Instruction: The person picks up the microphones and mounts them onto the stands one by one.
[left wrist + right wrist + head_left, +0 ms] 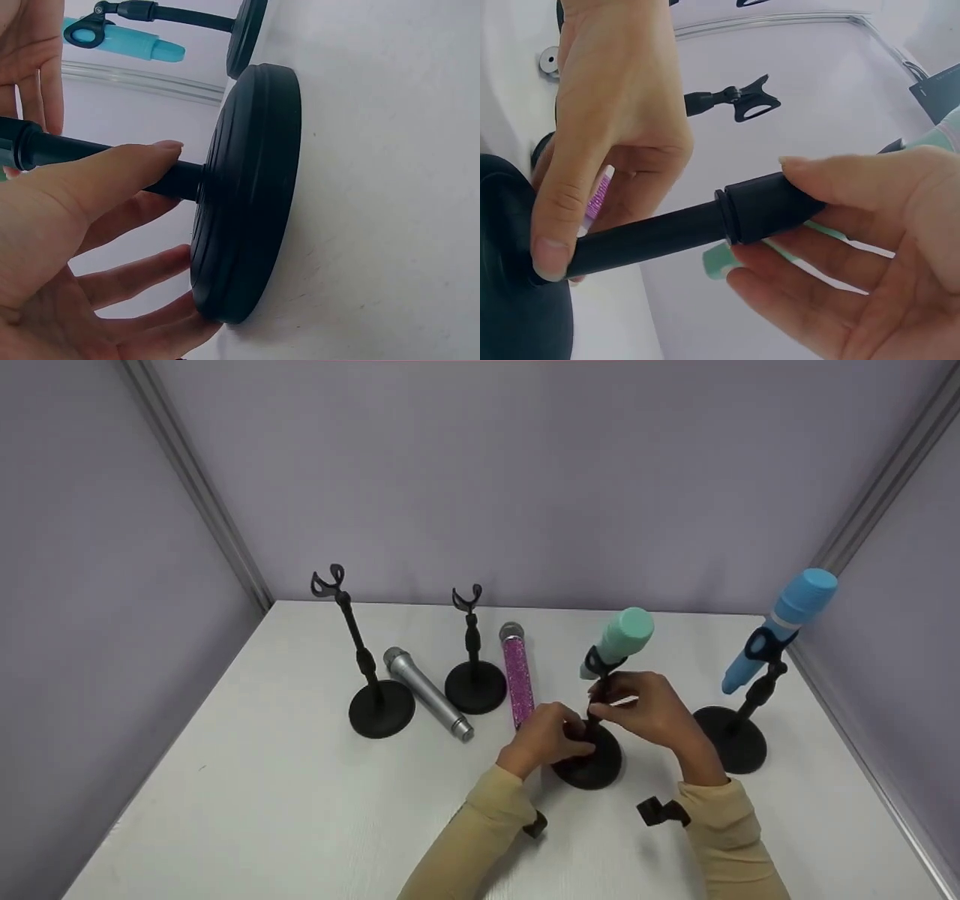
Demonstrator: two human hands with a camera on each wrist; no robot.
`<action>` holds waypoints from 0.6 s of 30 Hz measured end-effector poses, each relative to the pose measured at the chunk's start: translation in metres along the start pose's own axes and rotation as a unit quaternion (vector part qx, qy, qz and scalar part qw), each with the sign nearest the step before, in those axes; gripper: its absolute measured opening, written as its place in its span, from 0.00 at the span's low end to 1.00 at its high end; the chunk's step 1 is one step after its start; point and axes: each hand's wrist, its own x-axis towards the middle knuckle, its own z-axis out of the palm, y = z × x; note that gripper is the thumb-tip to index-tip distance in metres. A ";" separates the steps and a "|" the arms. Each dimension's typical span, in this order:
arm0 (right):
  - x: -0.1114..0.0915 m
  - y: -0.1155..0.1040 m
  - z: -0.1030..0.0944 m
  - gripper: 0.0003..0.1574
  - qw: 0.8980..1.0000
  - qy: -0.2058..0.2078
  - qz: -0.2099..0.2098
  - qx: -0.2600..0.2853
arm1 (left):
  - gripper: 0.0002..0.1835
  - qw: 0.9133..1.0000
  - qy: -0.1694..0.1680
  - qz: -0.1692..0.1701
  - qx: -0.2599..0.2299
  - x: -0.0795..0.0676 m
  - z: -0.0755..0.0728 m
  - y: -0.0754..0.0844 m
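Observation:
A black microphone stand with a round base carries a mint-green microphone, tilted in its clip. My left hand pinches the lower pole just above the base, its other fingers touching the base's edge in the left wrist view. Higher up, my right hand grips the thicker collar of the pole between thumb and fingers. The base stands on the white table. Left of the hands lies a pink glitter microphone, its lower end hidden behind my left hand.
To the right, a blue microphone rests in another black stand. Two stands with bare clips, a tall one and a shorter one, are at the left and middle. A silver microphone lies between them. Grey panels enclose the table.

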 end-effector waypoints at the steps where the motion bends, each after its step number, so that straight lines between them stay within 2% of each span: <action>1: 0.000 0.000 0.000 0.10 1.000 0.005 -0.001 -0.006 | 0.12 1.000 0.000 -0.001 0.003 0.000 0.000 0.000; 7: 0.000 -0.001 0.002 0.11 1.000 0.021 -0.006 -0.016 | 0.13 1.000 -0.001 -0.003 0.009 0.000 0.001 0.001; 11: 0.000 0.000 0.002 0.09 1.000 0.002 -0.004 0.001 | 0.13 1.000 0.000 -0.002 0.010 0.000 0.001 0.001; 18: 0.000 0.001 0.002 0.12 0.999 -0.030 0.007 0.028 | 0.12 1.000 0.001 0.007 0.010 0.000 0.001 0.000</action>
